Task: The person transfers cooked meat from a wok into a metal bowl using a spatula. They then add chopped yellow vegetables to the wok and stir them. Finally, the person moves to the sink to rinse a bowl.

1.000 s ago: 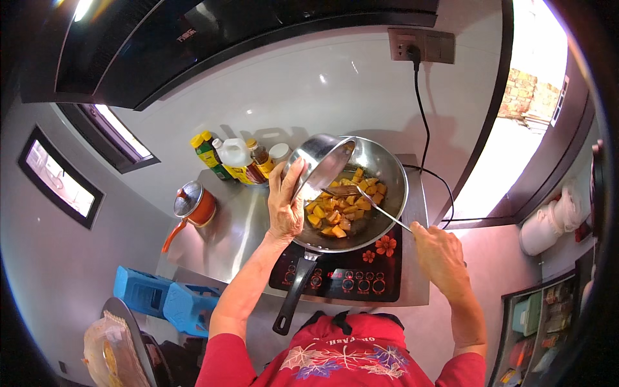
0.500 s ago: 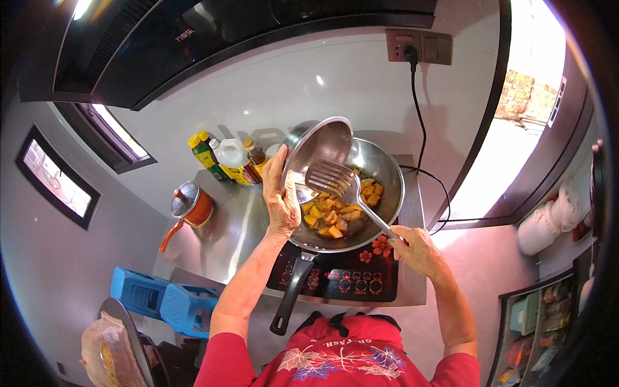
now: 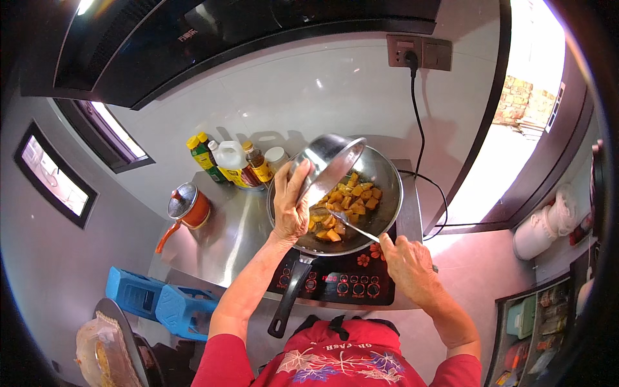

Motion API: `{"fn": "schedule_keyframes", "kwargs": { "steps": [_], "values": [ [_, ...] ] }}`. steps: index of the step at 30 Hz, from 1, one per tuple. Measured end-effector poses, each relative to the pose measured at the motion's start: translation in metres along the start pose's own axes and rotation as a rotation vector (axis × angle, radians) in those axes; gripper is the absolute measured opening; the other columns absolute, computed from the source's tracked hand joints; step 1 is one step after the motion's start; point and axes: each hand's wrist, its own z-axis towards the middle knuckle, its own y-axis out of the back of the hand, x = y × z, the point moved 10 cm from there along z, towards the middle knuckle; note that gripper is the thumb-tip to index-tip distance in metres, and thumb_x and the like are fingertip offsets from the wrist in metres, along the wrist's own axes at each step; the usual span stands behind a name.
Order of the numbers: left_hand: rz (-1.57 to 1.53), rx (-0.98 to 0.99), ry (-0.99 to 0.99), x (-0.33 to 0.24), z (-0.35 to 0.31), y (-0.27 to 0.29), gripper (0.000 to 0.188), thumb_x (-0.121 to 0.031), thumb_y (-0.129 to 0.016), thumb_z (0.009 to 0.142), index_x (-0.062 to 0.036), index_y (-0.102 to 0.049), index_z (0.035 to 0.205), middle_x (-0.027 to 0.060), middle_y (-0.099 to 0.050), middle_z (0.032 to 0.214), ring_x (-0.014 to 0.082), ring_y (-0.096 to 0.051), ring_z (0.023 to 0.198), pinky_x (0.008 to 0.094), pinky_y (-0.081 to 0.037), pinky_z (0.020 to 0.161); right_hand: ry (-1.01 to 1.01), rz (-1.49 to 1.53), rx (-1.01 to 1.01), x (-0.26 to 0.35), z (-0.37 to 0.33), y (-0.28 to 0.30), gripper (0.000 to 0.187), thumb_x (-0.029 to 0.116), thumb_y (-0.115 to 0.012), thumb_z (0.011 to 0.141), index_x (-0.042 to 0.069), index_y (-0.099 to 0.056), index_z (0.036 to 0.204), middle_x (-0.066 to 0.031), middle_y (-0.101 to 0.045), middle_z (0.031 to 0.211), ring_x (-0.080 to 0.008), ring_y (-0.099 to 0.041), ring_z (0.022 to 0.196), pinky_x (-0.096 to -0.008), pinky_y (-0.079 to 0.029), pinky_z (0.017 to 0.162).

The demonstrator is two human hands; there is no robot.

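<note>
My left hand [image 3: 291, 205] grips a steel bowl [image 3: 330, 158] by its side and holds it tilted over the wok [image 3: 389, 209], its open side toward the food. Orange-yellow chunks of food [image 3: 351, 197], which look like pumpkin, lie in the wok. My right hand [image 3: 412, 267] is closed round the handle of a slotted spatula [image 3: 360, 230]. The spatula's head is down among the chunks, partly hidden beneath the bowl. Under the wok is a black induction cooker [image 3: 342, 284] with lit red markings, and the wok's black handle [image 3: 290, 300] points toward me.
Left on the steel counter [image 3: 222, 248] stands an orange saucepan [image 3: 192, 208] with a glass lid. Several bottles [image 3: 235, 161] and a white-lidded jar [image 3: 277, 157] line the wall. A black cord [image 3: 420, 129] hangs from the socket at right. Blue stools [image 3: 158, 300] stand at lower left.
The spatula has gone from up against the bowl down into the chunks. The bowl has tipped further over, its mouth now facing down toward the wok. More chunks show in the wok.
</note>
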Motion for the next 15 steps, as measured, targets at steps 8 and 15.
{"fn": "schedule_keyframes", "kwargs": {
  "steps": [8,15],
  "values": [
    [-0.011,0.007,-0.021,-0.004,-0.011,0.017,0.051,0.005,-0.058,0.079,-0.0140,-0.053,0.126,0.0187,-0.048,0.120,0.0340,-0.054,0.104,0.0371,-0.047,0.087,-0.061,-0.068,-0.222,-0.032,0.001,0.011,0.022,0.002,-0.055,0.075,0.001,-0.056,0.097,-0.0139,-0.054,0.067,-0.0311,-0.056,0.059,-0.0420,-0.045,0.056],
    [0.010,-0.049,0.160,0.016,-0.013,0.025,0.039,0.001,-0.050,0.088,-0.0058,-0.050,0.126,0.0162,-0.050,0.120,0.0295,-0.050,0.111,0.0354,-0.039,0.096,-0.050,-0.142,0.044,-0.006,0.002,0.010,0.021,0.006,-0.055,0.077,0.002,-0.055,0.097,-0.0140,-0.055,0.069,-0.0293,-0.059,0.060,-0.0396,-0.047,0.053]
  ]
}}
